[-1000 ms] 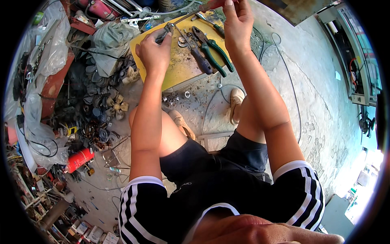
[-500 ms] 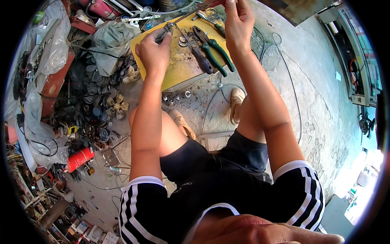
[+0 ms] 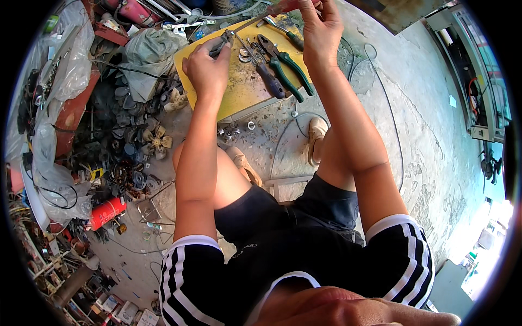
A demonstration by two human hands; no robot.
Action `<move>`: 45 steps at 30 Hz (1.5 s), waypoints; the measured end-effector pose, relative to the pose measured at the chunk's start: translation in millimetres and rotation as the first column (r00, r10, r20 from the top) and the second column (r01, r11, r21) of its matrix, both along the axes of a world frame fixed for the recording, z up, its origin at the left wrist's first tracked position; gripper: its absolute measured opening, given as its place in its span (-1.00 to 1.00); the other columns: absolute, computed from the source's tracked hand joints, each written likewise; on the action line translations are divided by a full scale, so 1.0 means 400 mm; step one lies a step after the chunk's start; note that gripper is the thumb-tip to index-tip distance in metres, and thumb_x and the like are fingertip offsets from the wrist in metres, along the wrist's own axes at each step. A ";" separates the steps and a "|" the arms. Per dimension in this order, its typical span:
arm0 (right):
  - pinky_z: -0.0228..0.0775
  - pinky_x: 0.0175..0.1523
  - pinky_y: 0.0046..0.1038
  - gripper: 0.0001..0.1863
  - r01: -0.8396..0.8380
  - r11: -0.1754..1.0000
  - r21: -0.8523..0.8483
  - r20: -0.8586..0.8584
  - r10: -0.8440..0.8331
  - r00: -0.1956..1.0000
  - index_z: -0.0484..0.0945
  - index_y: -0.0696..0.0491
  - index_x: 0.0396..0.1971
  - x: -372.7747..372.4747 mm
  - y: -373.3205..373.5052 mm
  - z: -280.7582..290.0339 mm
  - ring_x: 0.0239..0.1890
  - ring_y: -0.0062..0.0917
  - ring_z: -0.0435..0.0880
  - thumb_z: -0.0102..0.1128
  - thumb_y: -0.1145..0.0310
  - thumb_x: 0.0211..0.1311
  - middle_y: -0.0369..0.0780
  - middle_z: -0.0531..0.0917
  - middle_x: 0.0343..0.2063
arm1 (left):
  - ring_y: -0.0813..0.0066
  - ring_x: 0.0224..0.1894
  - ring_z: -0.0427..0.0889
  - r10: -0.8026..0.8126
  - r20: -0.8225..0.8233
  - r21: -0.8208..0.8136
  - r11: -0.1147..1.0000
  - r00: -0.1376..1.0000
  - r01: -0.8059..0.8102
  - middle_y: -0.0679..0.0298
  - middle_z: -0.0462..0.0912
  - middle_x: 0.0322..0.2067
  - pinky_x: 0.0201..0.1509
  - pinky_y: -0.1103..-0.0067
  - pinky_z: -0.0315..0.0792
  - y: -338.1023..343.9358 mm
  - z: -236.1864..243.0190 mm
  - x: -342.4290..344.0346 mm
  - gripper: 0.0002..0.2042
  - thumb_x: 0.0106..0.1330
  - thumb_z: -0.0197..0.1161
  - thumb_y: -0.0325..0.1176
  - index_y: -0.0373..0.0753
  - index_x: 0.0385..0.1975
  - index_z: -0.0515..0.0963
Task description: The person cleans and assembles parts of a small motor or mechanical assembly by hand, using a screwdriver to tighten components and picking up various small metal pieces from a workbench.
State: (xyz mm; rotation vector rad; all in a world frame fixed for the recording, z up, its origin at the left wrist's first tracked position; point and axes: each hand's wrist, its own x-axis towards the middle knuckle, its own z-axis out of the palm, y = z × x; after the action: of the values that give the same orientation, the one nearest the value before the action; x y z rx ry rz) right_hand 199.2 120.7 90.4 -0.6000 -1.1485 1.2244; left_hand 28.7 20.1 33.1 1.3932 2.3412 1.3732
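Observation:
My left hand (image 3: 207, 70) is closed around a small dark metal part (image 3: 226, 37) above the left side of a yellow work surface (image 3: 228, 104). My right hand (image 3: 322, 41), raised at the far right of that surface, grips the red handle of a screwdriver (image 3: 287, 6). Its shaft slants down to the left, with the tip at the metal part. Between my hands lie green-handled pliers (image 3: 296, 71), a screwdriver with a dark blue handle (image 3: 270, 81) and a green-handled tool (image 3: 295, 42). Small metal rings (image 3: 245, 55) rest beside them.
Heaped on the left are motor parts, a plastic fan wheel (image 3: 157, 142), a grey cloth (image 3: 147, 57) and clear plastic bags (image 3: 76, 60). A red cylinder (image 3: 107, 213) lies lower down. A black cable (image 3: 389, 103) runs over the concrete floor at right, near a metal-framed cabinet (image 3: 473, 70).
The red screwdriver handle has come slightly lower and more into view as my right hand shifts a little. My left hand stays nearly still with the metal part.

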 end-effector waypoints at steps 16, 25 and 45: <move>0.45 -0.05 -0.55 -0.57 0.104 0.992 0.075 -0.048 -0.101 0.994 0.38 0.21 0.23 -0.007 0.019 -0.018 -0.21 -0.59 0.62 0.07 0.43 0.42 -0.24 0.62 -0.15 | 0.15 -0.16 0.64 0.005 -0.028 0.010 1.000 1.000 -0.005 0.13 0.71 -0.26 0.27 0.21 0.13 0.004 -0.012 -0.009 -0.72 0.18 0.30 -0.16 -0.21 -0.24 0.69; 0.42 -0.03 -0.57 -0.56 -0.126 0.991 0.050 -0.079 0.130 0.988 0.36 0.23 0.23 0.010 0.012 -0.013 -0.17 -0.62 0.60 0.10 0.47 0.39 -0.31 0.58 -0.25 | 0.13 -0.15 0.64 -0.005 -0.023 -0.004 1.000 1.000 0.005 0.13 0.71 -0.24 0.28 0.19 0.11 0.002 -0.007 -0.007 -0.71 0.19 0.29 -0.16 -0.21 -0.22 0.69; 0.47 -0.12 -0.58 -0.56 -0.004 0.999 -0.037 -0.008 0.004 1.000 0.32 0.15 0.25 -0.014 -0.016 -0.002 -0.27 -0.62 0.61 0.07 0.45 0.41 -0.29 0.58 -0.29 | 0.18 -0.19 0.64 0.016 -0.006 -0.008 1.000 1.000 -0.016 0.13 0.72 -0.26 0.21 0.33 0.18 0.000 -0.011 -0.013 -0.70 0.17 0.30 -0.14 -0.20 -0.23 0.70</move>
State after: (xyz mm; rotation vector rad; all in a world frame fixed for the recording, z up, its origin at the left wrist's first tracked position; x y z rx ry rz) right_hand 193.5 114.2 89.7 -0.6207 -1.1231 1.2525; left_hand 23.3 20.2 28.8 1.3812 2.3641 1.3642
